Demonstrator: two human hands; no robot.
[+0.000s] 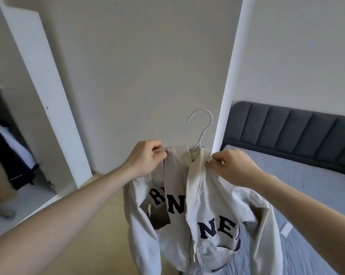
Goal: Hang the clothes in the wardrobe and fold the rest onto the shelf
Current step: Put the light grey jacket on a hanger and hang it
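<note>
A cream zip-up jacket with dark blue letters hangs in front of me on a white hanger, its zipper open. My left hand pinches the hanger's left end at the jacket's shoulder. My right hand pinches the jacket's cloth at the right shoulder, over the hanger's other end. The hook stands free above the collar. The wardrobe is at the far left, with dark clothes hanging inside.
A white wardrobe door stands open at the left. A grey wall panel is straight ahead. The bed, with a blue-grey sheet and a dark padded headboard, fills the right. Beige floor lies below.
</note>
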